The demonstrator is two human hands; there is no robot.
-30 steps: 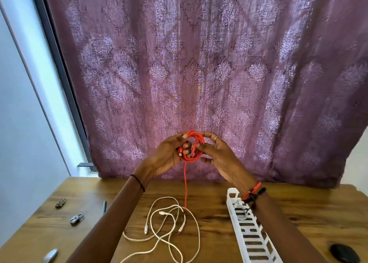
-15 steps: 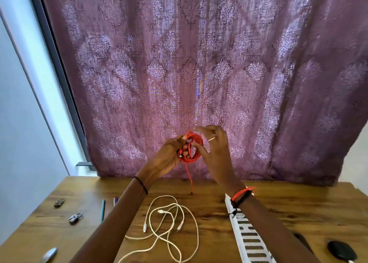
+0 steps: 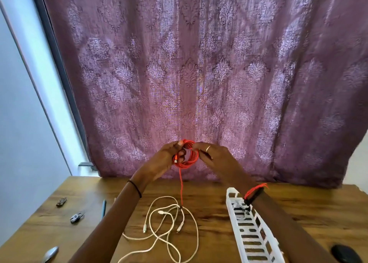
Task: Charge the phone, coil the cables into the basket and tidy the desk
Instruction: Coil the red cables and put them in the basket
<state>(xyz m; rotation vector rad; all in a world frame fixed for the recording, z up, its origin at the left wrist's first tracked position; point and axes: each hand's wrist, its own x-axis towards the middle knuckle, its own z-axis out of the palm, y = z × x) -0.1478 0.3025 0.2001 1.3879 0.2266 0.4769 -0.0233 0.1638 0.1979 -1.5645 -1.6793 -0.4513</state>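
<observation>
Orange-red round cable coil point(image 3: 186, 154): we see it raised above the desk, tail hanging down.
Left hand point(image 3: 164, 160): pinches the coil's left side.
Right hand point(image 3: 216, 157): grips its right rim.
Brown wooden desk point(image 3: 298, 213): loose white cable point(image 3: 169, 224), then white slotted plastic basket point(image 3: 251, 236).
Room: patterned purple curtain point(image 3: 199, 63) behind.

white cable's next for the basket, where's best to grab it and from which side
Likely pinch the white cable just behind its left plug end, coming straight down from above. It lies flat on the desk, and that free end sits clear of the crossing loops, away from where the tail of the red cable hangs onto them.
</observation>
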